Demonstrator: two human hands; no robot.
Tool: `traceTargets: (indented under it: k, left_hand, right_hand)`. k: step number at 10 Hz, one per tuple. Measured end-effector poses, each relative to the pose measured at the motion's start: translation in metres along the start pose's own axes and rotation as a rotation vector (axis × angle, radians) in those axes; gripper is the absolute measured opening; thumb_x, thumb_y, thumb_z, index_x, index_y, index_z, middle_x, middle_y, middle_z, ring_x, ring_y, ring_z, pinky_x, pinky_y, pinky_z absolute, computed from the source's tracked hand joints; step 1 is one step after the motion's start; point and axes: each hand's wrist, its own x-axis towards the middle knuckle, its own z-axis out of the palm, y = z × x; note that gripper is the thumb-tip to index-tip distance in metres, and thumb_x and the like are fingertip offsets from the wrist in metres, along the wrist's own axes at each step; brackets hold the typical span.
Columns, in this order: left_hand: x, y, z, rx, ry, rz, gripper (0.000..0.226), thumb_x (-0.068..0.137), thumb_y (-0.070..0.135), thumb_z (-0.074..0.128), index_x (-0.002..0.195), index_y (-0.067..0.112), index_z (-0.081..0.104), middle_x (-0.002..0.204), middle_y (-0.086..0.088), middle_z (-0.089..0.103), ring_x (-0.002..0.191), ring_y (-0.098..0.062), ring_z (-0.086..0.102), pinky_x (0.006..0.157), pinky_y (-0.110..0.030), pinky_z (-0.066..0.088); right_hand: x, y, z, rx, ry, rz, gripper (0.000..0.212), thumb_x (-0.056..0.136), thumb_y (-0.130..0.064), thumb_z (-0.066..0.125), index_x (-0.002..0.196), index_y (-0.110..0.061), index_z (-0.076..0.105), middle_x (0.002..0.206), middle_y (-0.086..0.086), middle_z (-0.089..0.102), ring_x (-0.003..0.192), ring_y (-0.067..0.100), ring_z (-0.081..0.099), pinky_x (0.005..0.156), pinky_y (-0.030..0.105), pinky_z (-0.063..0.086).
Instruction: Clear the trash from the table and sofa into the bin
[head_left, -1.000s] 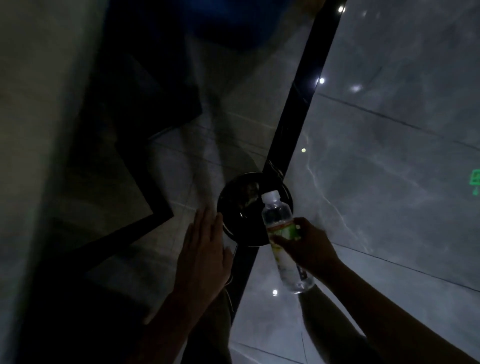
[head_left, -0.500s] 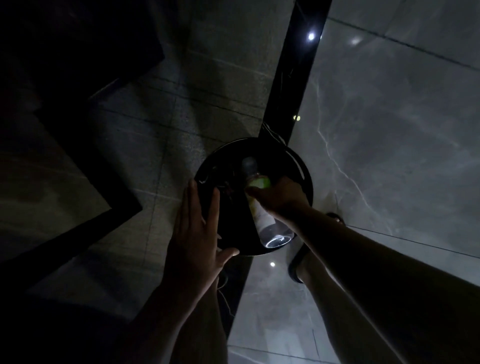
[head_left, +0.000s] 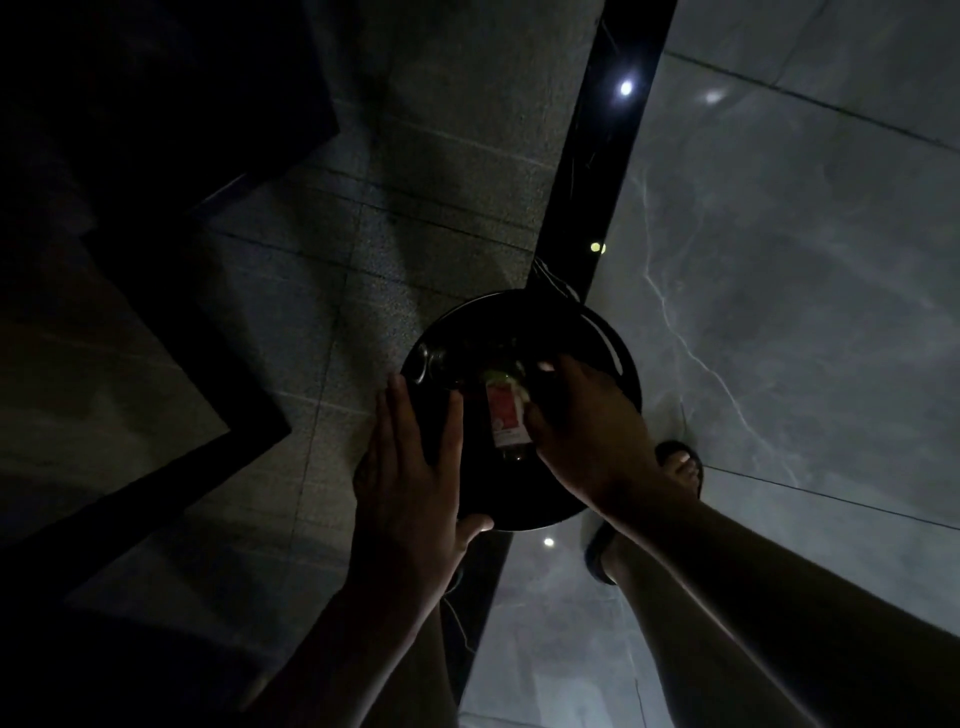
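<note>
A round black bin (head_left: 621, 364) stands on the floor just below me, its inside too dark to read. My right hand (head_left: 587, 436) reaches over its mouth and grips a clear plastic bottle (head_left: 505, 418) with a red and green label, cap end pointing down into the bin. The bottle's lower half is lost in the dark. My left hand (head_left: 410, 478) lies flat with straight fingers over the bin's left rim, thumb at the near rim, holding nothing.
The bin sits on a black floor strip (head_left: 602, 171) between rough grey tiles at left and glossy marble floor (head_left: 805, 270) at right. My sandalled foot (head_left: 680, 467) stands right of the bin. Dark furniture (head_left: 130, 156) fills the upper left.
My right hand has carried the bottle from above the bin down into its mouth. My left hand has stayed flat at the left rim. The view has closed in on the bin.
</note>
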Motion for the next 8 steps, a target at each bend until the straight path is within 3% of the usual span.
traceTargets:
  k: [1, 2, 3, 4, 5, 6, 7, 8]
  left_hand:
    - [0.0, 0.002, -0.002, 0.024, -0.027, -0.008, 0.132, 0.062, 0.073, 0.069, 0.151, 0.028, -0.018, 0.155, -0.02, -0.032, 0.148, -0.035, -0.019, 0.118, -0.051, 0.027]
    - [0.001, 0.002, -0.004, 0.036, -0.043, -0.02, 0.131, 0.062, 0.073, 0.068, 0.152, 0.028, -0.016, 0.155, -0.02, -0.033, 0.148, -0.035, -0.02, 0.119, -0.05, 0.025]
    - [0.0, 0.003, -0.006, 0.041, -0.036, -0.024, 0.127, 0.062, 0.072, 0.069, 0.153, 0.027, -0.007, 0.156, -0.02, -0.03, 0.148, -0.035, -0.015, 0.119, -0.049, 0.024]
    - [0.001, 0.007, -0.015, 0.013, -0.072, -0.046, 0.123, 0.062, 0.066, 0.074, 0.153, 0.026, 0.001, 0.158, -0.018, -0.026, 0.149, -0.036, -0.008, 0.119, -0.049, 0.024]
    - [0.006, 0.01, -0.03, -0.047, -0.116, -0.095, 0.118, 0.067, 0.064, 0.073, 0.152, 0.027, -0.001, 0.161, -0.015, -0.016, 0.149, -0.036, 0.006, 0.116, -0.047, 0.03]
    - [0.012, 0.021, -0.076, -0.177, -0.173, -0.197, 0.094, 0.082, 0.064, 0.056, 0.152, 0.026, 0.006, 0.153, -0.016, 0.03, 0.131, -0.034, 0.045, 0.09, -0.041, 0.046]
    - [0.011, 0.026, -0.114, -0.189, -0.147, -0.22, 0.079, 0.087, 0.061, 0.047, 0.149, 0.023, 0.018, 0.135, -0.015, 0.055, 0.116, -0.034, 0.058, 0.077, -0.036, 0.042]
    - [-0.006, 0.035, -0.174, -0.187, -0.133, -0.183, 0.062, 0.09, 0.056, 0.044, 0.14, 0.02, 0.037, 0.127, -0.013, 0.062, 0.112, -0.033, 0.06, 0.076, -0.034, 0.042]
  right_hand:
    - [-0.021, 0.01, -0.014, -0.175, 0.066, -0.184, 0.058, 0.086, -0.048, 0.05, 0.138, -0.022, 0.045, 0.144, 0.006, 0.048, 0.136, 0.028, 0.04, 0.11, 0.046, 0.041]
    - [-0.048, 0.034, -0.025, -0.249, 0.049, -0.198, 0.077, 0.086, -0.051, 0.054, 0.151, -0.018, 0.028, 0.163, 0.014, 0.012, 0.148, 0.036, 0.019, 0.113, 0.046, 0.028]
    - [-0.055, 0.045, -0.028, -0.188, -0.026, -0.176, 0.083, 0.086, -0.05, 0.057, 0.154, -0.023, 0.018, 0.164, 0.004, -0.007, 0.141, 0.033, 0.037, 0.103, 0.04, 0.043]
    - [-0.051, 0.043, -0.035, -0.158, -0.006, -0.189, 0.079, 0.084, -0.05, 0.051, 0.152, -0.024, 0.019, 0.163, 0.001, 0.0, 0.136, 0.028, 0.044, 0.099, 0.037, 0.046]
    - [-0.043, 0.034, -0.048, -0.178, -0.036, -0.154, 0.078, 0.085, -0.049, 0.05, 0.152, -0.024, 0.02, 0.163, 0.007, 0.017, 0.138, 0.029, 0.04, 0.103, 0.041, 0.044]
    - [-0.047, 0.008, -0.081, -0.222, -0.154, -0.066, 0.066, 0.091, -0.045, 0.054, 0.148, -0.023, 0.028, 0.143, 0.008, 0.049, 0.12, 0.028, 0.053, 0.094, 0.04, 0.05]
    - [-0.051, -0.017, -0.118, -0.21, -0.218, -0.002, 0.056, 0.092, -0.046, 0.051, 0.14, -0.022, 0.036, 0.119, 0.008, 0.064, 0.095, 0.023, 0.061, 0.075, 0.036, 0.053]
    - [-0.068, -0.047, -0.176, -0.135, -0.216, 0.092, 0.058, 0.094, -0.046, 0.053, 0.143, -0.02, 0.036, 0.111, 0.01, 0.067, 0.086, 0.023, 0.064, 0.065, 0.03, 0.05]
